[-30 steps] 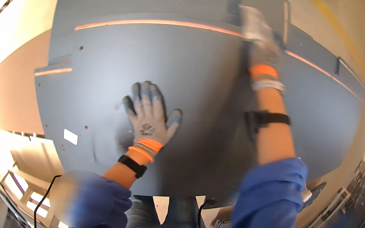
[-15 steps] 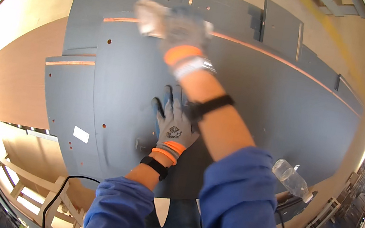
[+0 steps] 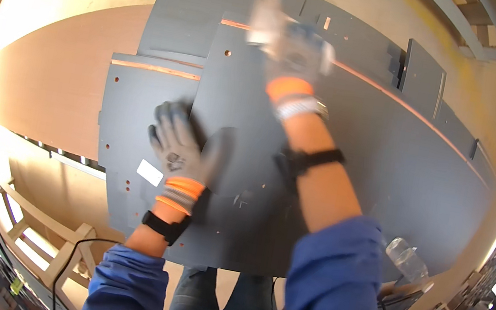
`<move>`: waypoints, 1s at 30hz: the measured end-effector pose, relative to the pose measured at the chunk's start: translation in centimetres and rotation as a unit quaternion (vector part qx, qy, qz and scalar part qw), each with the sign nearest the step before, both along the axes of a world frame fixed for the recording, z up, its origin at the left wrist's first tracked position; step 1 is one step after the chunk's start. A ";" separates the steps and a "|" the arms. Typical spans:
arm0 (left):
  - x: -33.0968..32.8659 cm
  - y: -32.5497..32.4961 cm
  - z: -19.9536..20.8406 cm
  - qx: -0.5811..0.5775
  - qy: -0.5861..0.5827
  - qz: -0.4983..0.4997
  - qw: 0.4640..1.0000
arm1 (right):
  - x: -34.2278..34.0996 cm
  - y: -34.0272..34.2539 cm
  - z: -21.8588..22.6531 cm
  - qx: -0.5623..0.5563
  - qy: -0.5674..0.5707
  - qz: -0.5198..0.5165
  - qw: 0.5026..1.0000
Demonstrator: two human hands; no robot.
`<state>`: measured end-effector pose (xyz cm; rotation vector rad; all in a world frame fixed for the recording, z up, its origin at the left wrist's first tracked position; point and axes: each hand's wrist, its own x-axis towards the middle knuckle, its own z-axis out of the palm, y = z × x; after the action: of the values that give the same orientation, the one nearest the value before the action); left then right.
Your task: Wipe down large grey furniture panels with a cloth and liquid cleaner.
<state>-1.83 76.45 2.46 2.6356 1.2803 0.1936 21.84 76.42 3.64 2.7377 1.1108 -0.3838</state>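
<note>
My right hand point(image 3: 299, 54), in a grey and orange work glove and blurred by motion, is closed on a white cloth point(image 3: 267, 20). The bunched cloth is at the far edge of a large dark grey panel point(image 3: 344, 139), where an orange-brown strip shows. White material also sticks out at the right side of that hand. My left hand point(image 3: 179, 149), gloved alike, is open with fingers stretched out over the left grey panel point(image 3: 132, 98), beside a white label point(image 3: 150, 172). Whether its palm touches the panel I cannot tell.
More grey panels point(image 3: 222, 1) lie beyond the large one. A clear plastic bottle point(image 3: 407, 259) lies near its right front edge. On the left are a brown board point(image 3: 56, 75) and a wooden frame point(image 3: 42, 231). A black cable point(image 3: 71, 256) hangs there.
The view has shifted, so the panels appear farther right. My left hand has moved left from the large panel toward the white label. My right hand keeps the cloth near the far edge, still blurred.
</note>
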 end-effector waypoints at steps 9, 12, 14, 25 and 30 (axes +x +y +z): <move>-1.7 0.4 -1.2 -0.054 0.014 -0.022 0.998 | -0.1 1.6 -5.7 0.508 0.710 -0.310 0.377; -3.2 0.6 -1.9 -0.046 0.042 -0.009 0.998 | -4.1 -7.5 -6.7 0.506 0.766 -0.347 0.192; -3.0 0.3 -1.5 -0.045 0.041 -0.005 0.998 | -6.8 -16.1 -0.1 0.502 0.742 -0.390 0.214; -6.0 2.8 0.2 -0.139 0.121 0.082 0.979 | -17.0 -23.1 -1.9 0.423 0.564 -0.637 0.313; -12.4 -2.7 16.2 -0.502 -0.199 -0.141 0.830 | -15.8 -28.3 -3.5 0.314 0.771 -0.478 0.279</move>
<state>-14.22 73.76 18.63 1.6905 0.5648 0.0007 6.02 48.13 0.12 -0.8302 0.5343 1.5325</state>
